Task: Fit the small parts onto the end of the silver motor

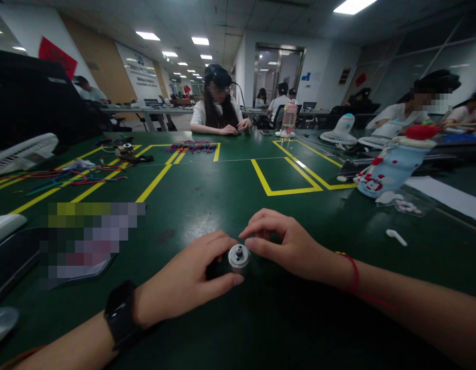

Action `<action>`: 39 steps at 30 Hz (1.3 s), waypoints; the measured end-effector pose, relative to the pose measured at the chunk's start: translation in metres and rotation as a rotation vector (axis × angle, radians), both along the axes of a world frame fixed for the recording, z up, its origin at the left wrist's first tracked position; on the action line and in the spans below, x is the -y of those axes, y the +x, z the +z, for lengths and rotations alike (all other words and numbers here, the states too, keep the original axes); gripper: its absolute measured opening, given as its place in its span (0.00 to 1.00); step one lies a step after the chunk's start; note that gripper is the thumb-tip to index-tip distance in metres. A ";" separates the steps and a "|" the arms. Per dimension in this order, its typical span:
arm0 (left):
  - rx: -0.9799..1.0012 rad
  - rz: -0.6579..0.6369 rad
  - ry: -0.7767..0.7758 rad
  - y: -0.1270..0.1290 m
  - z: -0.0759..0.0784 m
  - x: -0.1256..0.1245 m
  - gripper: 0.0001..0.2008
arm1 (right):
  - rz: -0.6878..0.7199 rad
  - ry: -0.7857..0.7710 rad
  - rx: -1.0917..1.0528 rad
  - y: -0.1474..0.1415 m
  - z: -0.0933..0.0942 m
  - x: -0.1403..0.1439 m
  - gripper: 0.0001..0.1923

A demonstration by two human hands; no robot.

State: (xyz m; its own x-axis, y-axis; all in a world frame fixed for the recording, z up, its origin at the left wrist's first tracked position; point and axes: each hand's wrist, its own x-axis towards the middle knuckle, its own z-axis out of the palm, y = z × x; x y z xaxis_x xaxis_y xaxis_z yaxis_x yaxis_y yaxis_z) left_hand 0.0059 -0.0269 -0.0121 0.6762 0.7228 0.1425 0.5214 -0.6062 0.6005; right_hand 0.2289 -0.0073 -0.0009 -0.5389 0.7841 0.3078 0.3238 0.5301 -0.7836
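Note:
A small silver electric motor [238,258] stands upright on the dark green table, its short shaft and round end face pointing up. My left hand [201,264], with a black watch on the wrist, is closed round it: the thumb lies along the near side and the fingers along the far side. Just right of the motor hovers my right hand [284,244], wearing a red string bracelet. Its fingers are curved and apart from the thumb, with nothing visible between them. The thumb tip comes close to the motor's rim; whether they touch I cannot tell.
Left lie a plastic-sleeved sheet [95,241], a mouse [2,326] and loose wires [84,174]. A wire bundle [194,147] sits farther off, before a person [218,105] seated opposite. Right are a blue bottle [392,164], a white earbud [397,237] and small fans [340,131].

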 end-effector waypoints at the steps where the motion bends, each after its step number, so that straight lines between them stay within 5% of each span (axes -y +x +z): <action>1: -0.003 0.003 0.011 -0.002 -0.001 -0.001 0.10 | 0.020 0.052 0.012 -0.005 0.002 0.004 0.09; 5: -0.016 0.012 0.024 -0.004 -0.005 -0.002 0.10 | 0.003 0.193 -0.008 -0.014 0.006 0.008 0.05; 9: 0.006 0.009 0.011 -0.002 -0.003 -0.001 0.10 | -0.061 0.160 -0.056 -0.003 0.006 0.000 0.05; 14: 0.001 -0.005 -0.029 0.005 0.002 -0.002 0.10 | 0.140 0.051 0.151 0.028 0.000 -0.014 0.06; 19: 0.001 -0.006 -0.047 0.015 -0.002 -0.007 0.09 | 0.268 0.119 0.315 0.045 -0.010 -0.024 0.07; 30: -0.002 -0.014 -0.074 0.023 -0.003 -0.007 0.09 | 0.312 0.211 0.347 0.052 -0.012 -0.023 0.08; 35: -0.011 -0.006 -0.059 0.022 0.000 -0.003 0.09 | 0.258 -0.009 0.114 0.057 -0.007 -0.026 0.10; 39: -0.019 0.003 -0.054 0.018 0.000 -0.003 0.09 | -0.045 -0.245 -0.209 0.062 -0.019 -0.045 0.09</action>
